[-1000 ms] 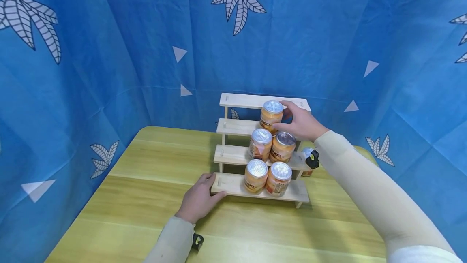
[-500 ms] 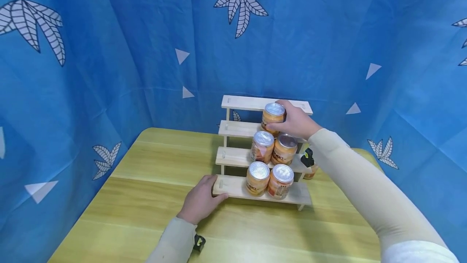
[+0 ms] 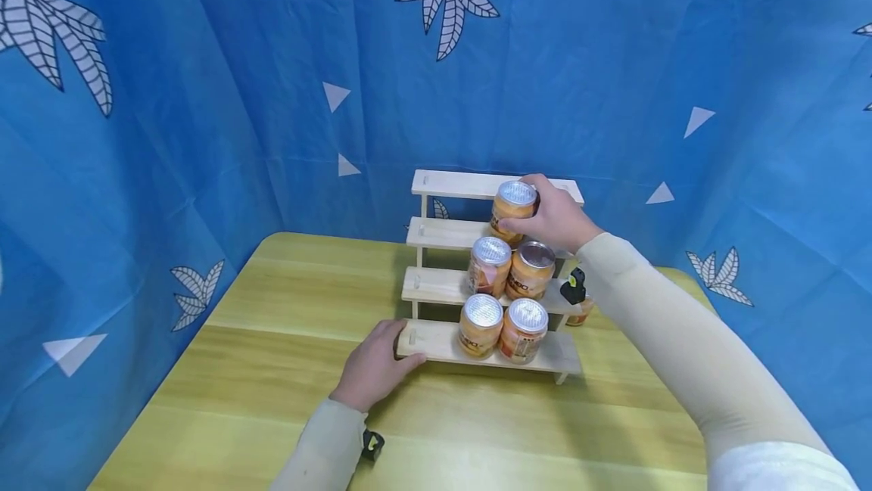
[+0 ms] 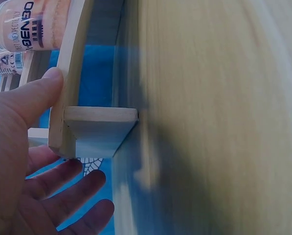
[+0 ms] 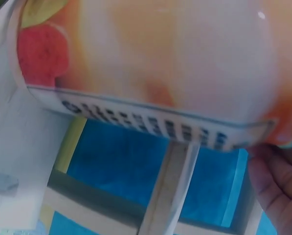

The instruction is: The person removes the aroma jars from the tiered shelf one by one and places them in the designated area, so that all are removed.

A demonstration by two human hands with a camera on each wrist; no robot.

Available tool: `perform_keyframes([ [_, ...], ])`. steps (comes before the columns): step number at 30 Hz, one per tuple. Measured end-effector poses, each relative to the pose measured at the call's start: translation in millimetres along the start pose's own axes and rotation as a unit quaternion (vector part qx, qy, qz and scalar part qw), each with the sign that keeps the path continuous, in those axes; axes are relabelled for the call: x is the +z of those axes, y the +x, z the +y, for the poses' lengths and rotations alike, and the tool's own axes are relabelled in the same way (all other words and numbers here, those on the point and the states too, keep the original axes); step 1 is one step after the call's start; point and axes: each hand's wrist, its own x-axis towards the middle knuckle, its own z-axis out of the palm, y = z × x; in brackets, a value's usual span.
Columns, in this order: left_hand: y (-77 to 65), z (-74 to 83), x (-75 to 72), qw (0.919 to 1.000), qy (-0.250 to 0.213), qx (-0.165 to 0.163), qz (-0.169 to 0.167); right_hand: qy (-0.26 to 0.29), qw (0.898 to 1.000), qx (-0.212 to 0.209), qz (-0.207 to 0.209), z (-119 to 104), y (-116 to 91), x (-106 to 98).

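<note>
My right hand (image 3: 555,215) grips an orange-labelled tin can (image 3: 512,211) with a silver lid, upright at the second-highest step of a pale wooden tiered rack (image 3: 450,232). Thumb and fingers reach round its upper right side. In the right wrist view the can's fruit-print label (image 5: 160,58) fills the upper part, with fingertips (image 5: 275,181) at its edge. My left hand (image 3: 371,370) holds the left end of the bottom step (image 3: 429,337). Its thumb (image 4: 48,85) lies along the board's edge, while the other fingers spread below the corner.
Two cans (image 3: 489,268) stand on the step below, and two more (image 3: 480,328) on the bottom step. Another can (image 3: 579,313) is partly hidden behind the right wrist. The rack stands on a yellow wood-grain table (image 3: 272,324) before a blue curtain (image 3: 286,60).
My right thumb has come further round the front of the can, and the can has shifted slightly right on its step. The left hand keeps its place on the rack.
</note>
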Motion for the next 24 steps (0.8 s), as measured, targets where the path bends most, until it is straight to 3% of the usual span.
perform_keyframes([
  [12, 0.6, -1.3, -0.5, 0.9999, 0.004, -0.005, 0.009, -0.024, 0.999, 0.000, 0.021, 12.5, -12.5, -19.7],
  [24, 1.2, 2.2, 1.9, 0.9999, 0.015, -0.003, 0.005, -0.040, 0.998, 0.022, 0.032, 41.4, -35.0, -47.2],
])
